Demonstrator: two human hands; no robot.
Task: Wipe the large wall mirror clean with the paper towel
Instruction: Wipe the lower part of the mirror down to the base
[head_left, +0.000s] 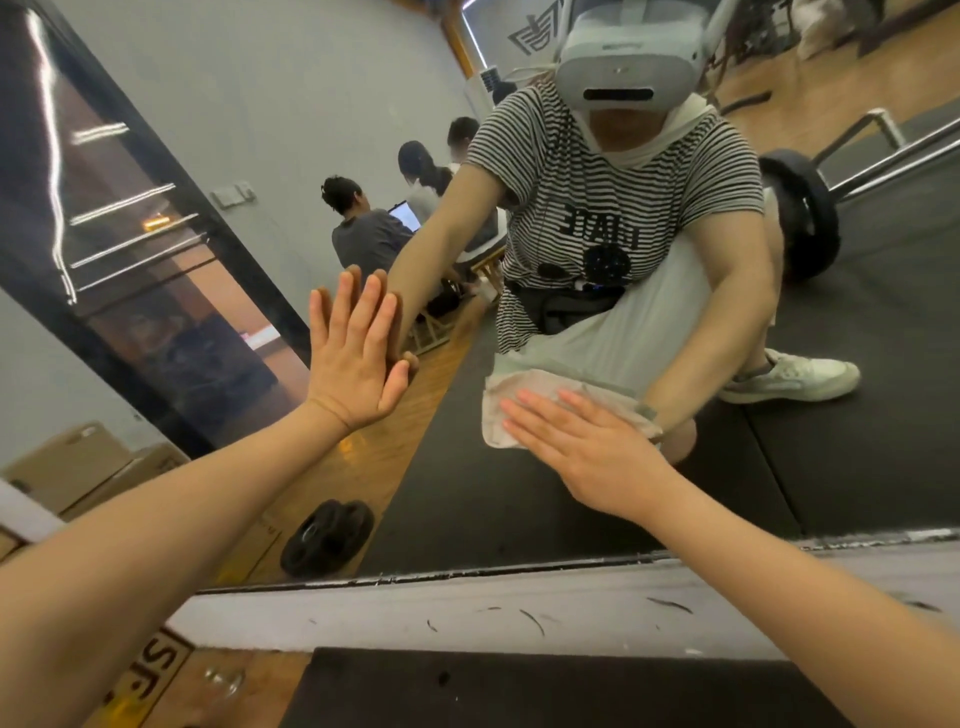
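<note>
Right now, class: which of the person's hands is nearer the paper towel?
Right. The right hand presses flat on the paper towel against the mirror; the left hand rests flat on bare glass, off to its left.

A white scuffed baseboard (467, 608) runs along the wall's foot. Near it lies a black floor mat (519, 691). At near left, a yellow-and-black printed floor sticker (150, 670).

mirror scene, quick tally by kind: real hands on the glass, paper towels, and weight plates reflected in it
hands on the mirror: 2, left hand and right hand
paper towel: 1
reflected weight plates: 2, and
total: 5
</note>
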